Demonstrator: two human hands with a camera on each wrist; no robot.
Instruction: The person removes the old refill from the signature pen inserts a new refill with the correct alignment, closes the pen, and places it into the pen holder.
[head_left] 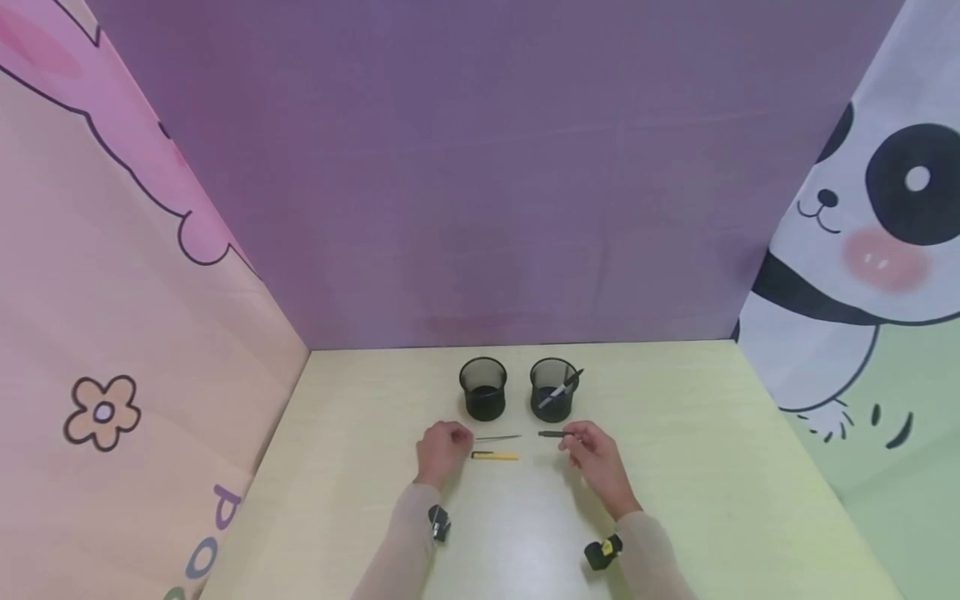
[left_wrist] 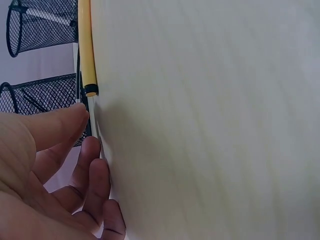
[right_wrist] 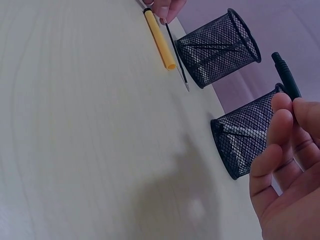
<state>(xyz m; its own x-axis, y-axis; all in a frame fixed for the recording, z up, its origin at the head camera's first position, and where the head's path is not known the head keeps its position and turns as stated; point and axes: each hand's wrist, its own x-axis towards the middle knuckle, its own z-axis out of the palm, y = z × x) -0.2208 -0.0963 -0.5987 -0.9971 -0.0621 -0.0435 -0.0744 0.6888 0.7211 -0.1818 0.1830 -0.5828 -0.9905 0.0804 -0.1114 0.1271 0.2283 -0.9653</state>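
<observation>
My left hand (head_left: 444, 452) pinches one end of a thin dark pen refill (right_wrist: 176, 52) between thumb and forefinger; its metal tip points toward the right hand. My right hand (head_left: 597, 462) holds a black pen barrel (right_wrist: 285, 75) with a ridged, narrower end, pinched between thumb and fingers. The rest of that barrel is hidden by the fingers. Just on the near side of the refill, a yellow pen barrel (head_left: 495, 456) with a black end lies on the table. The other fingers of the left hand curl loosely close to the tabletop.
Two black mesh pen holders stand side by side beyond the hands. In the right holder (head_left: 551, 410) leans a black-and-white pen (head_left: 561, 388); the left holder (head_left: 483, 403) is beside it. A purple wall (head_left: 480, 208) rises behind the pale table (head_left: 360, 433).
</observation>
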